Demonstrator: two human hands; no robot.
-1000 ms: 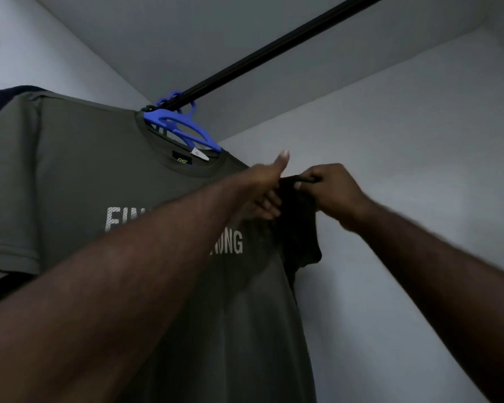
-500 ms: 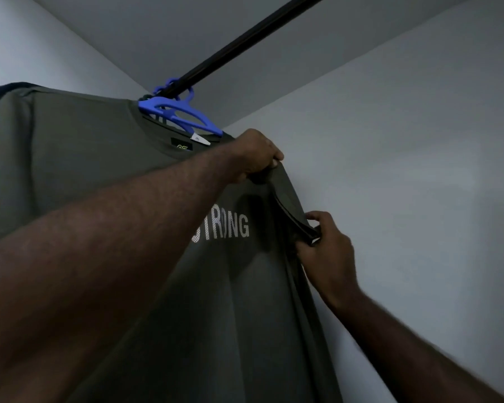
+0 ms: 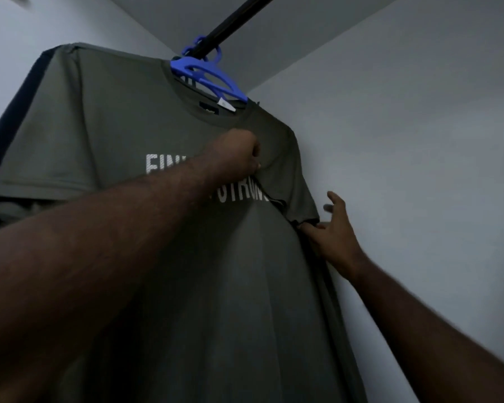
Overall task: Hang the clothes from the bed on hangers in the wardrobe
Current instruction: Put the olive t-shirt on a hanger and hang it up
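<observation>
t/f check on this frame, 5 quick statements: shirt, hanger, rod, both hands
1. The T-shirt hangs on a blue hanger. True.
2. The hanger hooks over a white rod. False: the rod is black.
3. The right hand has its fingers spread at the sleeve hem. True.
4. The lettering on the T-shirt is red. False: the lettering is white.
5. The left hand grips the hanger. False: it is on the T-shirt's chest below the collar, fingers curled.
</observation>
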